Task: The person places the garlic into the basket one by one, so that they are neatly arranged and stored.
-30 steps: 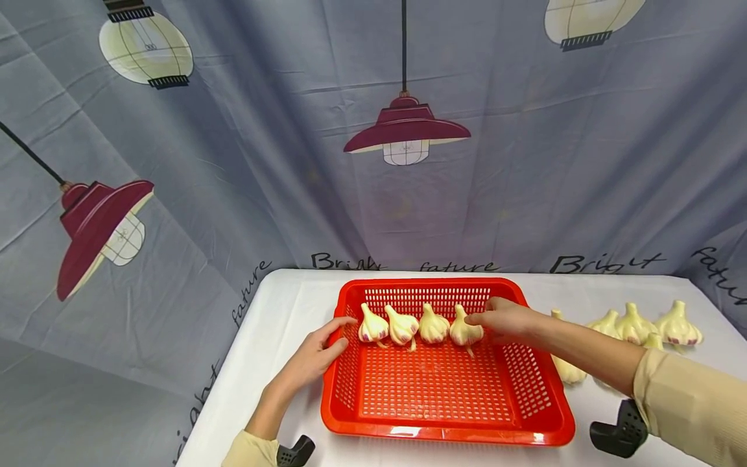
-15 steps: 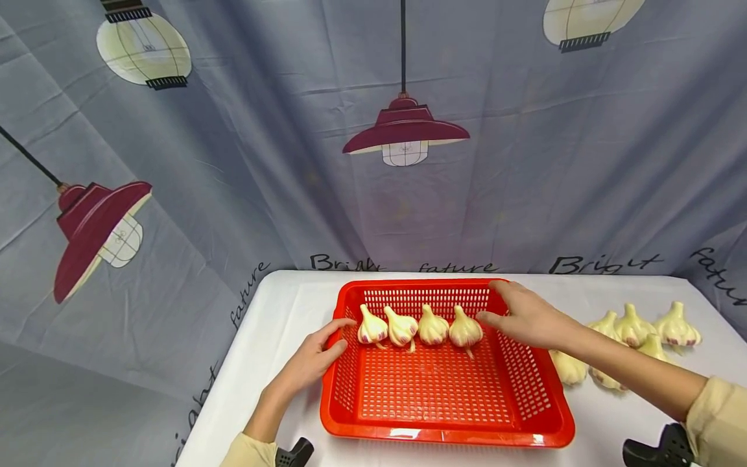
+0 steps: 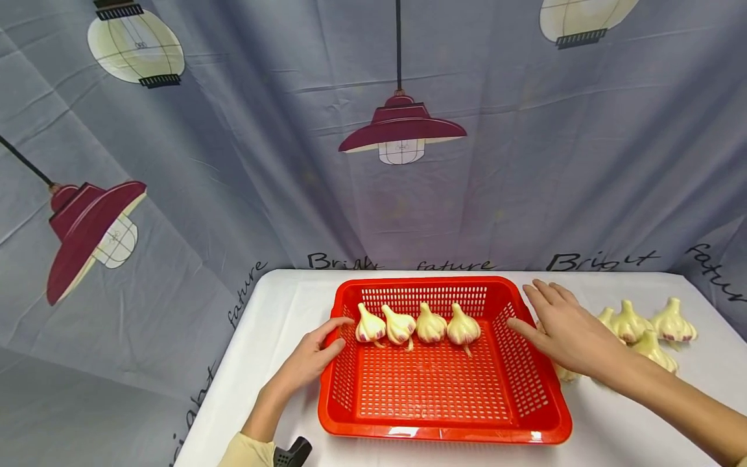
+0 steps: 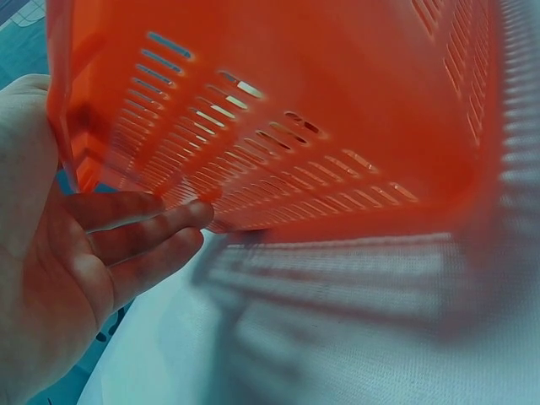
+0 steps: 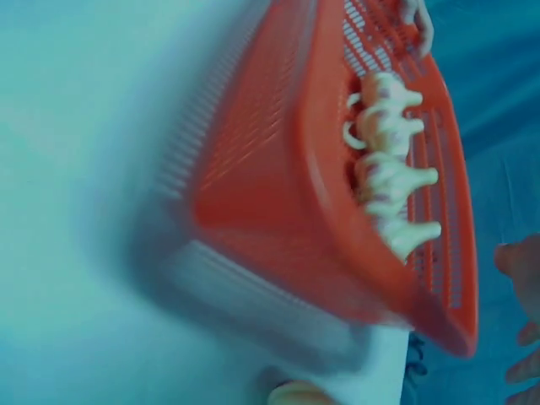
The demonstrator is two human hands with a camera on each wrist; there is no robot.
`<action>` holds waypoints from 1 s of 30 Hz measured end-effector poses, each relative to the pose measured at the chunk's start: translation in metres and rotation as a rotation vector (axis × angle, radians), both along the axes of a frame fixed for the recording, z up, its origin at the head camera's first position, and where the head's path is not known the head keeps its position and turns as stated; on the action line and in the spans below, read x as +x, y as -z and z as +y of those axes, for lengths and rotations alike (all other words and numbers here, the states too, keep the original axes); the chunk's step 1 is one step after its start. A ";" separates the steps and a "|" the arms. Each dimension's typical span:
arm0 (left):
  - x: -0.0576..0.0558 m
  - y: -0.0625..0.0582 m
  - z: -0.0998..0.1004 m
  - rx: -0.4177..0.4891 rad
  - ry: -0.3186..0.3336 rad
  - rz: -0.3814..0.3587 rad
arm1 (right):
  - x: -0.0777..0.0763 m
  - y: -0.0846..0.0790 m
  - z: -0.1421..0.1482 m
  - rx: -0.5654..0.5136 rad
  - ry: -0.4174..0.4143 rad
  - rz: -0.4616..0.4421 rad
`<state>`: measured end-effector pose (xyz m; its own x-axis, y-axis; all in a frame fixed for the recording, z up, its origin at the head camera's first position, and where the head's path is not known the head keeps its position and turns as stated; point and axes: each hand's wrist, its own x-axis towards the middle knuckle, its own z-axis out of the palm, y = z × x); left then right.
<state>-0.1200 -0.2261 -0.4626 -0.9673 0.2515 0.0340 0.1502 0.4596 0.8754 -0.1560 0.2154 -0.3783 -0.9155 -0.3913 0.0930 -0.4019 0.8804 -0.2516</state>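
A red plastic basket (image 3: 443, 433) with slotted walls stands on the white table. Along its far wall, several white garlic bulbs (image 3: 431, 327) sit in a row, stems pointing away. My left hand (image 3: 314, 355) holds the basket's left rim, its index finger and thumb over the inside. In the left wrist view, other fingers (image 4: 143, 240) of that hand lie against the outer wall. My right hand (image 3: 574, 331) is over the right rim with fingers spread, holding nothing. Its fingers also show at the edge of the right wrist view, apart from the basket.
More garlic bulbs (image 3: 653, 351) lie on the table (image 3: 630, 428) to the right, some partly hidden behind my right hand and forearm. A grey curtain (image 3: 496, 214) printed with lamps hangs just behind the table's far edge.
My right hand has let go of the rightmost garlic bulb in the row, risen out of the basket and moved right. My left hand stays at the left rim.
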 end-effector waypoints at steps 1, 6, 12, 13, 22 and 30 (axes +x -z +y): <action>0.000 0.000 0.000 0.005 0.002 0.000 | 0.001 0.002 0.004 0.006 0.013 -0.004; 0.000 0.002 0.001 0.009 0.012 -0.004 | 0.004 0.010 0.027 -0.007 0.060 -0.015; 0.000 -0.001 0.001 0.003 -0.004 -0.011 | 0.006 0.019 0.049 -0.036 0.083 0.047; 0.000 -0.001 0.001 0.004 -0.007 -0.014 | 0.006 0.020 0.053 -0.036 0.088 0.059; 0.000 -0.001 0.002 -0.011 -0.005 -0.003 | 0.008 0.030 0.090 -0.043 0.182 0.074; 0.000 -0.001 0.001 -0.004 -0.014 -0.005 | 0.016 0.043 0.118 -0.103 0.258 0.072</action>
